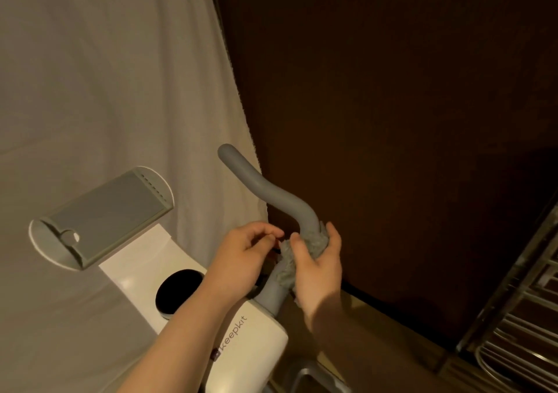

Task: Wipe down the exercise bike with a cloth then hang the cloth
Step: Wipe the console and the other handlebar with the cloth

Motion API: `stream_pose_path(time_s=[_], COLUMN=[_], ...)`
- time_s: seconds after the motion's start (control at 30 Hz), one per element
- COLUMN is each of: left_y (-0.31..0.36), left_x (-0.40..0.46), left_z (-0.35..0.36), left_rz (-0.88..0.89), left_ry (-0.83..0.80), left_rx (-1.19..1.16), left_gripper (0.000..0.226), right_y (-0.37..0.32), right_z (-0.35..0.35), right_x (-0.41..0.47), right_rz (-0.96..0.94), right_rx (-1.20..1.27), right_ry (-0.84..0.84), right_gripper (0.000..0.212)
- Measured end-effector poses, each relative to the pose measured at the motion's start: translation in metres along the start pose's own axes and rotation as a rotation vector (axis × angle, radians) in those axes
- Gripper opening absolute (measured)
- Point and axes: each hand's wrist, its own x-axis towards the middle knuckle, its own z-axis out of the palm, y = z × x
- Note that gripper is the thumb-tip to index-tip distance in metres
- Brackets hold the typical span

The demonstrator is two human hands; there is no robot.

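Observation:
The white exercise bike (253, 341) fills the lower middle, with a round black dial (178, 293) and a grey tablet holder (102, 217) on its front. Its grey right handlebar (265, 187) curves up and away. A fluffy grey cloth (305, 247) is wrapped round the handlebar's lower bend. My right hand (317, 269) grips the cloth around the bar. My left hand (244, 257) sits just left of it, fingers curled, its fingertips at the cloth's edge; whether they pinch the cloth is hidden.
A pale curtain (105, 90) hangs behind the bike on the left. A dark brown wall (392, 121) stands close behind the handlebar. A metal wire rack (519, 317) stands at the lower right.

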Motion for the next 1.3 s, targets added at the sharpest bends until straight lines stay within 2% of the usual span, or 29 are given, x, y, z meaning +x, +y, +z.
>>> stream_pose_path(time_s=[0.13,0.3,0.4,0.47,0.53,0.63,0.7,0.77,0.83,0.93,1.0,1.07,1.17,1.3], left_y=[-0.001,0.000,0.000,0.001,0.003,0.002,0.000,-0.001,0.001,0.003,0.001,-0.001,-0.002,-0.002], left_x=[0.002,0.001,0.000,-0.001,0.000,-0.001,-0.001,-0.003,-0.003,-0.002,-0.003,-0.003,-0.002,0.001], left_z=[0.001,0.000,0.002,0.002,0.002,0.001,0.002,0.003,0.005,0.006,0.006,0.006,0.006,0.005], left_rz=[0.006,0.015,0.034,0.055,0.073,0.059,0.042,0.040,0.052,0.047,0.054,0.078,0.095,0.052], left_ry=[0.018,0.031,-0.006,-0.018,-0.034,-0.030,-0.046,-0.085,-0.120,-0.132,-0.133,-0.138,-0.135,-0.153], left_rx=[0.016,0.037,0.089,0.100,0.101,0.105,0.131,0.159,0.177,0.236,0.270,0.280,0.265,0.298], left_gripper=[0.029,0.029,0.027,0.027,0.031,0.032,0.024,0.015,0.006,0.023,0.030,0.024,0.017,0.030], right_y=[0.000,-0.007,-0.001,-0.005,-0.021,-0.033,-0.016,0.000,-0.003,-0.025,-0.021,-0.008,-0.001,-0.028], right_z=[0.004,-0.002,-0.007,-0.011,-0.015,-0.021,-0.027,-0.031,-0.027,-0.017,-0.013,-0.015,-0.018,-0.016], right_x=[-0.011,0.022,0.010,0.022,0.052,0.077,0.071,0.057,0.066,0.089,0.082,0.052,0.031,0.083], right_rz=[-0.025,-0.161,-0.268,-0.355,-0.361,-0.289,-0.295,-0.314,-0.290,-0.216,-0.292,-0.354,-0.328,-0.287], right_rx=[-0.015,-0.237,-0.293,-0.436,-0.534,-0.427,-0.320,-0.278,-0.306,-0.453,-0.500,-0.496,-0.375,-0.561], right_ry=[-0.046,-0.080,-0.137,-0.208,-0.300,-0.411,-0.365,-0.254,-0.182,-0.137,-0.033,0.032,-0.087,-0.186], right_gripper=[0.094,0.072,0.069,0.066,0.060,0.059,0.074,0.078,0.064,0.039,0.037,0.041,0.055,0.057])
